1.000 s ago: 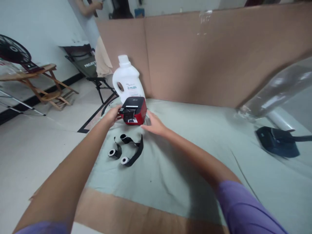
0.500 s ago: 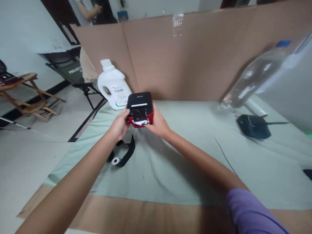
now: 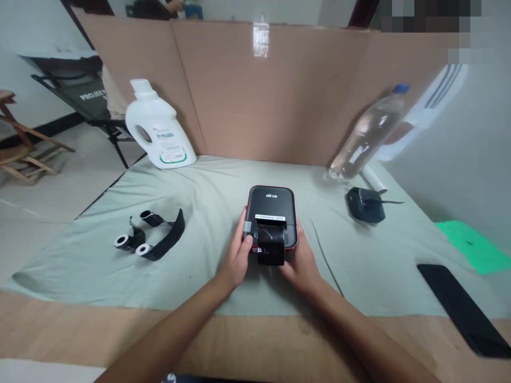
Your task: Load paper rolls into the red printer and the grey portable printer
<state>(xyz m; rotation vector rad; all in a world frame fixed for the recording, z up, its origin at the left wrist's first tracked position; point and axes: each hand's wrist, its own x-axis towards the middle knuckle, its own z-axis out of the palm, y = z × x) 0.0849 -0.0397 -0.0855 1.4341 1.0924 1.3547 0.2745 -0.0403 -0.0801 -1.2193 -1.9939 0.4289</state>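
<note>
Between my two hands is a small black and red label printer [image 3: 272,205], its lid closed and its front towards me. A strip of shiny black film [image 3: 271,247] hangs out of its front slot. My left hand [image 3: 238,252] grips the left side, thumb near the front corner. On the right side, my right hand [image 3: 301,260] is wrapped round the lower edge, with its fingertips partly hidden. I cannot tell whether the printer touches the cloth. Off to the left lie several small rolls of black ribbon [image 3: 159,249] with white cores, partly unwound.
A white detergent jug [image 3: 159,127] stands at the back left before a cardboard screen [image 3: 263,101]. A clear bottle with a blue cap [image 3: 369,135] leans at the back right, near a black device with a cable [image 3: 365,206]. A black phone-like slab [image 3: 465,311] and green sheet [image 3: 475,247] lie right.
Both hands have brought the printer nearer and lower, away from beside the jug towards the middle of the cloth. The camera view has turned right, and the ribbon rolls show fully.
</note>
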